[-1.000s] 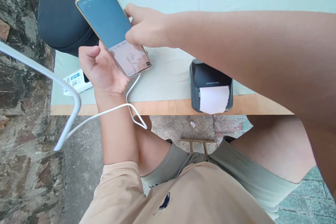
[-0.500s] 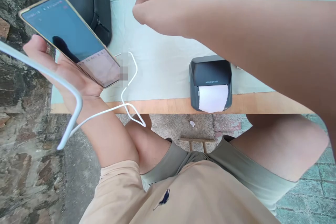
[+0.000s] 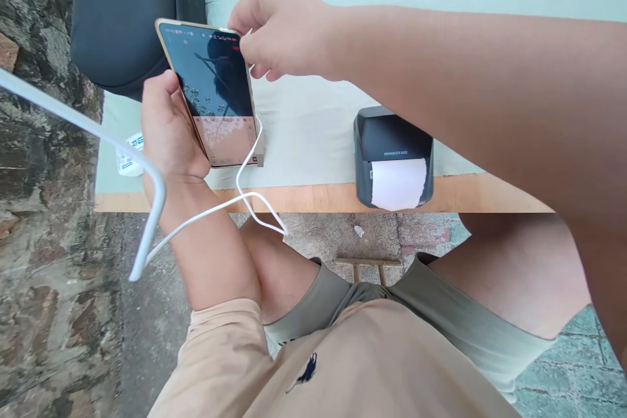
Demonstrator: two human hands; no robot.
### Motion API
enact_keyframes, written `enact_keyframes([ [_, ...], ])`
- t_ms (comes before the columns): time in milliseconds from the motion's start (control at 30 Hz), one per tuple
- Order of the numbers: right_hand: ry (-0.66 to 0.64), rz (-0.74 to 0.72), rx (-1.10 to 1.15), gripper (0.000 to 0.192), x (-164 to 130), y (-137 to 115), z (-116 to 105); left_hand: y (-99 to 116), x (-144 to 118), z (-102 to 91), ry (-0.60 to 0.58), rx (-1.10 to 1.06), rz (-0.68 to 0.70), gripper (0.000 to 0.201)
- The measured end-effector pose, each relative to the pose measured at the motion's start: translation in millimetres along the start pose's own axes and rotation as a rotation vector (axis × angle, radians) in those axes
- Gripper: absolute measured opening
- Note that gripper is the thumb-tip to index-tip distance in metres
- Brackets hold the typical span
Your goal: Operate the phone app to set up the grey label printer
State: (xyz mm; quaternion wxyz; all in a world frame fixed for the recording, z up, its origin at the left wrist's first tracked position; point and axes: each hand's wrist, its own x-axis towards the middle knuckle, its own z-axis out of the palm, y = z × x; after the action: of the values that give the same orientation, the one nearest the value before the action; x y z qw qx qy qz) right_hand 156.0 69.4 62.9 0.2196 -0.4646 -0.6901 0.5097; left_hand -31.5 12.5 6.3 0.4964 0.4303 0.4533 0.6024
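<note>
My left hand [image 3: 169, 130] is wrapped around the left side of a smartphone [image 3: 215, 91] in a gold-edged case, held above the table with its lit screen facing up. The thumb lies along the phone's left edge. At the phone's upper right corner, the fingers of my right hand [image 3: 279, 32] pinch the edge, with their tips partly hidden. A thin white cable [image 3: 215, 209] loops past the phone's right edge and over my left forearm; where its end joins is unclear. To the right, under my right forearm, stands a dark label printer [image 3: 394, 134] with white paper [image 3: 399, 183] hanging from its front.
A black zippered case [image 3: 127, 19] lies at the table's far left, by a rough stone wall [image 3: 39, 261]. A small white packet [image 3: 130, 160] with blue print is left of my wrist. A thick white bar-like cord [image 3: 88, 121] crosses the near left. The wooden table edge [image 3: 304, 198] runs above my knees.
The phone has moved right and turned more upright. My right hand has come down to grip its upper right corner. The white packet has come into view; the printer has stayed put.
</note>
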Motion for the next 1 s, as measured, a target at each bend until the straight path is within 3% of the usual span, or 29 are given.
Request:
enact_keyframes([
  [167, 0.032, -0.017, -0.063, 0.027, 0.3, -1.8, 3.1, 4.3, -1.4, 2.7, 0.001, -0.064, -0.025, 0.029],
  [433, 0.038, -0.012, 0.031, 0.018, 3.1, -2.1, 4.7, 4.8, -1.5, 3.5, -0.016, -0.095, -0.032, 0.031],
  [800, 0.041, -0.026, 0.097, 0.018, 10.8, 3.8, 6.5, 8.7, -6.9, 5.3, -0.082, 0.007, -0.032, 0.032],
  [1000, 0.056, -0.026, 0.112, 0.020, 11.9, 2.9, 7.4, 6.2, -5.6, 4.1, -0.051, 0.031, -0.027, 0.025],
])
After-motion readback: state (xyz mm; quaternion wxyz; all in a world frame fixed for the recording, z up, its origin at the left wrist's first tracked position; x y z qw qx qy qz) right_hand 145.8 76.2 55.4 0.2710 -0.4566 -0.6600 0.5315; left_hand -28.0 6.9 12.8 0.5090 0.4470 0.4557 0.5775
